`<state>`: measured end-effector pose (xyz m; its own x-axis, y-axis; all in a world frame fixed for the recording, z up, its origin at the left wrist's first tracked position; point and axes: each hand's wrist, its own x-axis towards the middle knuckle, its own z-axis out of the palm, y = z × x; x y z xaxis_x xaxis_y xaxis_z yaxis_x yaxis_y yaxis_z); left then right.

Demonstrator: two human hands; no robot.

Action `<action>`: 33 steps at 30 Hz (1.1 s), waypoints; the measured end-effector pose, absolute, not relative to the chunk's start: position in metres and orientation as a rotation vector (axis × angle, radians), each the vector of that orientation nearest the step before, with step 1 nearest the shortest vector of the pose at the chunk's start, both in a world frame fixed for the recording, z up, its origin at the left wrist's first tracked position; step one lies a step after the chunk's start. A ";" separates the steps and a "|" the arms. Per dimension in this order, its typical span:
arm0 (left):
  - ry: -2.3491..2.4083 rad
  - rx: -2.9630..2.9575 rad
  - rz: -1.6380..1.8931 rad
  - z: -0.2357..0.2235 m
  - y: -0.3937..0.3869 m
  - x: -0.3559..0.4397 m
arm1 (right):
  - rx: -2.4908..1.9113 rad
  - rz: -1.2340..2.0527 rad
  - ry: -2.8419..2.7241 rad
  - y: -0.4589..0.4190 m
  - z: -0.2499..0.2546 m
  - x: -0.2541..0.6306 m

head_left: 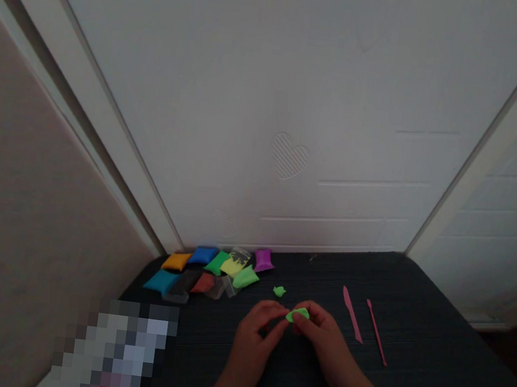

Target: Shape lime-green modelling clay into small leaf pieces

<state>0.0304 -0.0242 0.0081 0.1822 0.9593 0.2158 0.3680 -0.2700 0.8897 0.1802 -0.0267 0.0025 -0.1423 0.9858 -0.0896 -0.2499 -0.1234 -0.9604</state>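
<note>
A flattened piece of light green modelling clay (299,315) is held over the dark table between my two hands. My right hand (317,326) pinches it with the thumb across its front. The thumb and fingertips of my left hand (261,329) close on its left end. Just beyond my hands, a smaller lump of green clay (279,291) lies on the table. An open light green clay packet (245,277) rests behind my left hand, to its left.
Several coloured clay packets, among them a purple packet (263,259) and a teal packet (161,282), lie at the back left. A pink plastic knife (353,315) and a thin pink tool (377,332) lie right of my hands. A white panel (252,92) rises behind the table.
</note>
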 end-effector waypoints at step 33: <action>1.110 1.126 1.139 -0.004 -0.030 0.049 | -1.104 1.271 -1.212 -0.027 -0.001 0.185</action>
<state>0.0494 -0.0301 -0.0036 0.0883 0.9939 -0.0665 -0.0927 0.0747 0.9929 0.1853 -0.0270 -0.0013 -0.0625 0.9977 0.0281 -0.0754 0.0233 -0.9969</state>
